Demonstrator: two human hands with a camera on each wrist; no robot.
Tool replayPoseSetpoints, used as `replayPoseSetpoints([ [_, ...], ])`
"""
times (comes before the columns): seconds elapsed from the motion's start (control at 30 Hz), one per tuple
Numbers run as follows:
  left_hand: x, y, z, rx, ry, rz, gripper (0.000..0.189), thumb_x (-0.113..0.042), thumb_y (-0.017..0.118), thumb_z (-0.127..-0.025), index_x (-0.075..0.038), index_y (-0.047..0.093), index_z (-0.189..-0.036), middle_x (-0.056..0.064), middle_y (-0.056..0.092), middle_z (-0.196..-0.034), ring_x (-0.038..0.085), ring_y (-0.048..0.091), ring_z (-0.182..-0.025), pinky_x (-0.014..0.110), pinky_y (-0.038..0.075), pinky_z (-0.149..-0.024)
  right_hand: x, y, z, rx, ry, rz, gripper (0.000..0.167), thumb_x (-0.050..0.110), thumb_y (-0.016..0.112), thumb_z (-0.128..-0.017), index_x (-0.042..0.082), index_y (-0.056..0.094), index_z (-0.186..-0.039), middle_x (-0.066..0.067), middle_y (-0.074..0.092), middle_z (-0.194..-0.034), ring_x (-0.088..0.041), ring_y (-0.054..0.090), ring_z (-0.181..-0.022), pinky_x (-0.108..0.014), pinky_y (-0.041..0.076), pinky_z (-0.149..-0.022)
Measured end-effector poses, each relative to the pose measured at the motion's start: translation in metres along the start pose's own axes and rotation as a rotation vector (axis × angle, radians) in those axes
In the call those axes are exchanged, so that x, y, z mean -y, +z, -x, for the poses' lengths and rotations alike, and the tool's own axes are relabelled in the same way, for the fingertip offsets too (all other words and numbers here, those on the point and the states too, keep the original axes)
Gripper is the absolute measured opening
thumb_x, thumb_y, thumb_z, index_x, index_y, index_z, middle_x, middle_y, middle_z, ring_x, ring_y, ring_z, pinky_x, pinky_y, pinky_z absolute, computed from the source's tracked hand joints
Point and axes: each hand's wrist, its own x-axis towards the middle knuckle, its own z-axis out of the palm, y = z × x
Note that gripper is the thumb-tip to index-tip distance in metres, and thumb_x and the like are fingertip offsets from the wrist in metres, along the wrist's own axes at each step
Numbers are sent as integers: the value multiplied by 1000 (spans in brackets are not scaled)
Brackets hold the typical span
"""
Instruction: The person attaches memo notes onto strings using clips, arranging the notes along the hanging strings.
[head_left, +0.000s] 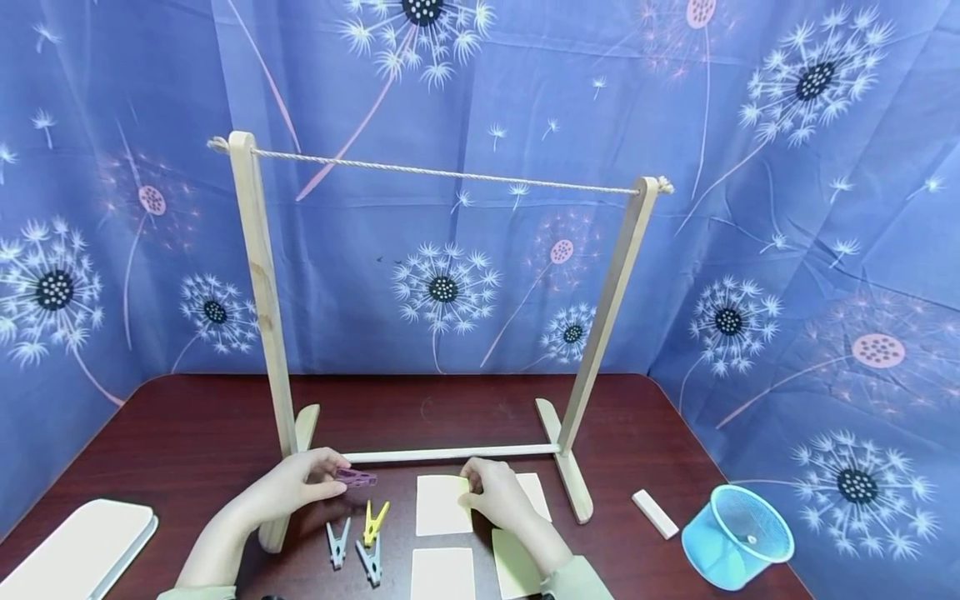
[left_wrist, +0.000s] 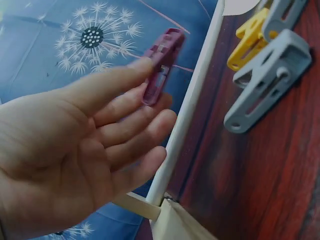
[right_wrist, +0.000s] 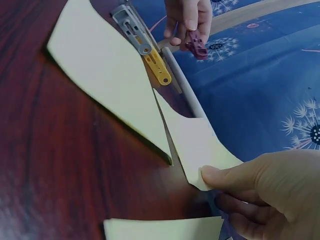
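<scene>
My left hand (head_left: 296,485) pinches a purple clothespin (head_left: 357,477) between thumb and fingers, raised by the stand's left post. Seen from the left wrist, the clothespin (left_wrist: 163,65) is tilted and its jaws are closed. My right hand (head_left: 497,494) pinches the edge of a pale yellow paper sheet (head_left: 441,507), thumb on top in the right wrist view, where the sheet (right_wrist: 195,142) bends. More sheets lie around it: one nearer me (head_left: 442,575), one under my right forearm (head_left: 512,560), and one partly hidden behind the right hand (head_left: 536,492).
A wooden stand (head_left: 264,292) with a rope (head_left: 450,173) strung between its posts rises behind the hands. Two grey clothespins (head_left: 338,543) and a yellow one (head_left: 374,525) lie left of the sheets. Outward are a white case (head_left: 78,546), a white block (head_left: 655,513) and a blue mesh basket (head_left: 712,542).
</scene>
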Motion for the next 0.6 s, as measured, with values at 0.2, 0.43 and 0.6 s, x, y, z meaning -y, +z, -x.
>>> replayPoseSetpoints([
  [0.2,1,2,-3,-17,-25,165,32,-18,60,-97,4,56,-120,12,66,-108,-3,59,-93,21,49,-78,1,-2,0,43,-15,-163,15,3,77,-77,4,65,-88,3,63,-70,4,51,-56,-17,47,-59],
  [0.43,10,3,-6,-78,-38,359,45,-14,54,-101,15,45,-133,2,69,-106,0,64,-95,18,50,-85,1,-7,1,70,60,-361,19,7,77,-79,0,66,-93,2,59,-76,-1,55,-64,-19,47,-59],
  [0.6,12,8,-9,-126,-53,539,44,-13,53,-101,11,45,-137,-10,66,-104,-1,64,-96,17,51,-88,0,-10,1,70,100,-427,23,8,76,-80,-2,66,-97,-3,65,-80,-3,59,-69,-21,49,-62],
])
